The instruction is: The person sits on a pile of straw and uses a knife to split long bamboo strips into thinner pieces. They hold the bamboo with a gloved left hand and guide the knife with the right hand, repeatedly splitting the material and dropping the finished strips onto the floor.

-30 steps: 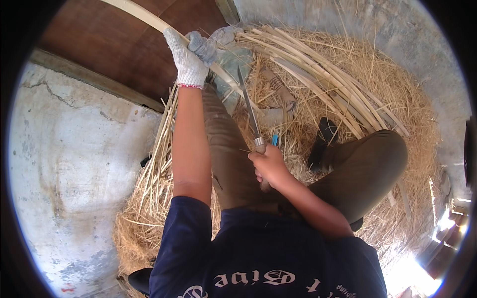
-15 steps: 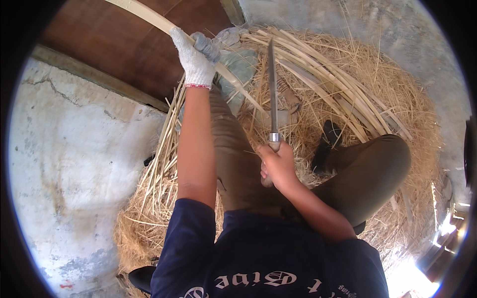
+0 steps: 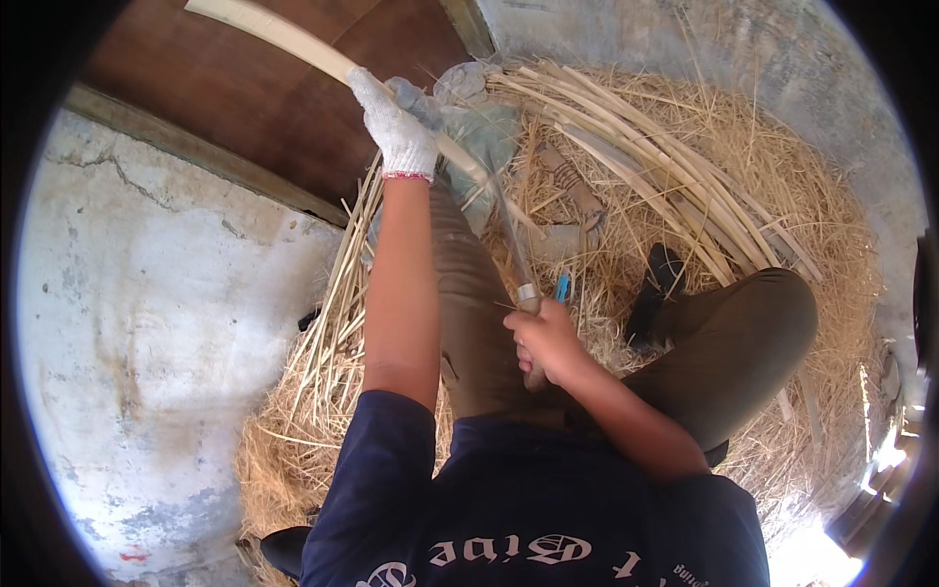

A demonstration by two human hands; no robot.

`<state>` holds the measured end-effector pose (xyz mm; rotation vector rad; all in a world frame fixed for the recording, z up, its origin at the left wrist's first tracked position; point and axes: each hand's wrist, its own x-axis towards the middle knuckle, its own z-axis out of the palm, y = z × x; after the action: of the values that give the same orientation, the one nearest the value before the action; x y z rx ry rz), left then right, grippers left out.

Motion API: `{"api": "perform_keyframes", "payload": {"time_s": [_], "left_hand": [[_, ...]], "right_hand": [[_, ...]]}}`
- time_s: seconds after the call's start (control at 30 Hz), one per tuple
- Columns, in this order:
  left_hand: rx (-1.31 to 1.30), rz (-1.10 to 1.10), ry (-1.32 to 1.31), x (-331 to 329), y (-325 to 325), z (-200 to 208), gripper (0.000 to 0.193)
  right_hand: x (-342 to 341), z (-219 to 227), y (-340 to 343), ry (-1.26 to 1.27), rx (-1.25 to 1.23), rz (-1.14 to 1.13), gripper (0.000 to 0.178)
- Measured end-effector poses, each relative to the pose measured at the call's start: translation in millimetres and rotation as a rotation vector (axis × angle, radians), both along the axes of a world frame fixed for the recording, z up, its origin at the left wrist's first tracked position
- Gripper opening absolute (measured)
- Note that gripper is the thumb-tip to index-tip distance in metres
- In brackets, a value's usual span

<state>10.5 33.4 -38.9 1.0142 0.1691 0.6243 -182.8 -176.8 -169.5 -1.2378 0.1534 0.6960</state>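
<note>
My left hand (image 3: 399, 132), in a white knit glove, is closed around a long pale strip of split bamboo (image 3: 279, 37). The strip slants from the upper left down over my left thigh, where a grey cloth pad (image 3: 413, 101) lies against it beside the glove. My bare right hand (image 3: 546, 338) grips the wooden handle of a long, narrow-bladed knife (image 3: 515, 240). Its blade points up and slightly left, and its tip end meets or crosses the strip's lower part; whether it cuts in cannot be seen.
Bamboo strips (image 3: 675, 176) lie on a heap of shavings (image 3: 802, 225) at the right; thin slivers (image 3: 337, 293) lean by my left leg. A blue-handled item (image 3: 562, 287) lies beyond my right hand. A weathered wall (image 3: 166, 323) and brown panel (image 3: 284, 117) stand left.
The knife has swung left from upright, apart from the strip, to slanting against it. My right hand has shifted slightly down. The blue item has come into sight.
</note>
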Motion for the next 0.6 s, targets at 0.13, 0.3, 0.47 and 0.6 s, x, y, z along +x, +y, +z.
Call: {"api": "perform_keyframes", "payload": {"time_s": [0.13, 0.3, 0.47, 0.6], "left_hand": [[-0.054, 0.045, 0.045, -2.0, -3.4, 3.3, 0.072], [0.017, -0.002, 0.009, 10.2, -3.0, -2.0, 0.068], [-0.015, 0.051, 0.027, 12.7, -6.8, -1.7, 0.067], [-0.002, 0.041, 0.005, 11.6, -11.4, -1.5, 0.067]], "right_hand": [[8.2, 27.4, -3.4, -0.092, -0.093, -0.068, 0.013], [8.7, 5.6, -2.3, -0.041, -0.047, 0.013, 0.012], [9.1, 15.1, -1.3, -0.064, -0.045, -0.094, 0.011], [7.8, 13.2, -1.0, -0.123, -0.059, -0.083, 0.01]]}}
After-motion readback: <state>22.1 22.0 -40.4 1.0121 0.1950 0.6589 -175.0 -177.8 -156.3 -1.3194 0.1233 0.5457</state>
